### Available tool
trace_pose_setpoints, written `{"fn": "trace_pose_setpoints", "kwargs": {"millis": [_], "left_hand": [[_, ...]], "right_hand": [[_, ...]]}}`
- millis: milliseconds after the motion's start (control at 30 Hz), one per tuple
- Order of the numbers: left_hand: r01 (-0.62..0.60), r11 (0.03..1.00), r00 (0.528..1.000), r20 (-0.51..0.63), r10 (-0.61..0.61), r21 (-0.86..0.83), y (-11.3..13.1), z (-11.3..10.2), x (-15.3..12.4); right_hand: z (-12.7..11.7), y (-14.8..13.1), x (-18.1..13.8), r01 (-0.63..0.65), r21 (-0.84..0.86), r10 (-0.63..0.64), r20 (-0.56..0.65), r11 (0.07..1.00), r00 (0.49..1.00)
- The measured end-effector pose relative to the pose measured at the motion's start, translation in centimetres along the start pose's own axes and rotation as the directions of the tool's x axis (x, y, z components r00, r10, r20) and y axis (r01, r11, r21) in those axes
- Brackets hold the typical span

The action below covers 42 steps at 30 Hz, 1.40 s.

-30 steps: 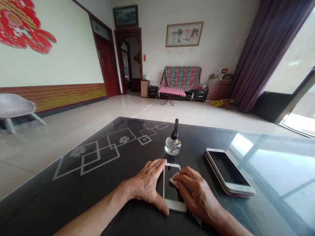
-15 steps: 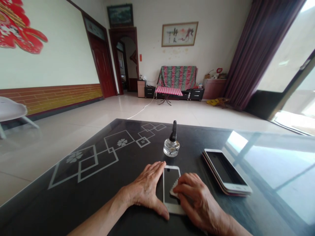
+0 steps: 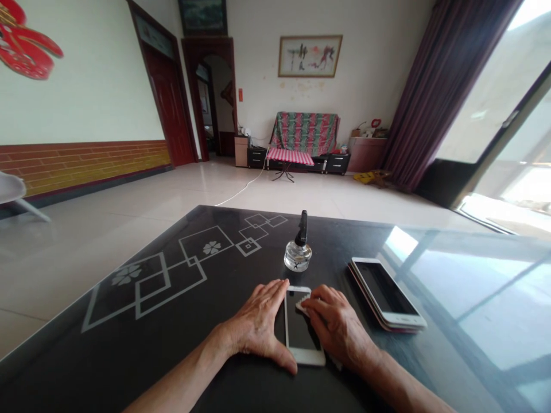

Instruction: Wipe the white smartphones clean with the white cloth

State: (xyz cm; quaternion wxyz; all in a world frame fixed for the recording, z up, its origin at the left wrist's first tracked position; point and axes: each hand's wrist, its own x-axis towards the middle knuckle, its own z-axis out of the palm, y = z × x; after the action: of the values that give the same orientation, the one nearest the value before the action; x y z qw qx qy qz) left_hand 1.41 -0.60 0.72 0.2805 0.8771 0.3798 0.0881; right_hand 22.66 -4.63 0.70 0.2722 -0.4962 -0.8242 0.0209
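A white smartphone (image 3: 301, 330) with a dark screen lies face up on the black table (image 3: 181, 355). My left hand (image 3: 260, 324) is spread along its left side, fingertips at the top corner and thumb by the bottom edge, holding nothing. Pinched in my right hand (image 3: 340, 321) is a small white cloth (image 3: 303, 305) with a zigzag edge, pressed against the upper right of the screen. Most of the cloth is hidden under the fingers. Just beyond the phone stands a clear spray bottle (image 3: 298, 255) with a black top.
To the right, a stack of phones (image 3: 387, 295) lies on the table, a white one uppermost. Grey squares and flowers are printed on the table's left part. Farther off are a small table with a checked cloth (image 3: 290, 156) and a white chair (image 3: 12, 189).
My right hand has slid the cloth up the screen, away from me, uncovering the phone's lower right part. My left hand keeps its place beside the phone. The camera view has shifted slightly.
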Motion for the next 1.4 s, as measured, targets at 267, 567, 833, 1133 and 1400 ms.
{"fn": "trace_pose_setpoints", "kwargs": {"millis": [267, 567, 833, 1133, 1400], "left_hand": [[-0.006, 0.999, 1.0, -0.021, 0.005, -0.037, 0.1, 0.2, 0.0], [-0.004, 0.998, 1.0, -0.023, 0.002, -0.063, -0.2, 0.7, 0.2], [0.023, 0.995, 1.0, -0.003, -0.023, -0.094, 0.1, 0.5, 0.1], [0.018, 0.996, 1.0, -0.013, -0.019, -0.083, -0.1, 0.7, 0.0], [0.009, 0.996, 1.0, -0.019, -0.011, -0.091, 0.1, 0.5, 0.0]], "right_hand": [[0.9, 1.0, 2.5, 0.014, -0.067, -0.015, -0.009, 0.998, 1.0], [-0.5, -0.7, 2.1, 0.165, 0.02, -0.166, 0.105, 0.986, 0.981], [-1.9, -2.0, 0.8, 0.195, 0.127, -0.221, 0.243, 0.973, 0.944], [-0.4, -1.1, 0.5, 0.171, 0.12, -0.189, 0.162, 0.978, 0.968], [1.4, 1.1, 2.2, 0.062, 0.017, -0.061, -0.03, 0.998, 0.998]]}}
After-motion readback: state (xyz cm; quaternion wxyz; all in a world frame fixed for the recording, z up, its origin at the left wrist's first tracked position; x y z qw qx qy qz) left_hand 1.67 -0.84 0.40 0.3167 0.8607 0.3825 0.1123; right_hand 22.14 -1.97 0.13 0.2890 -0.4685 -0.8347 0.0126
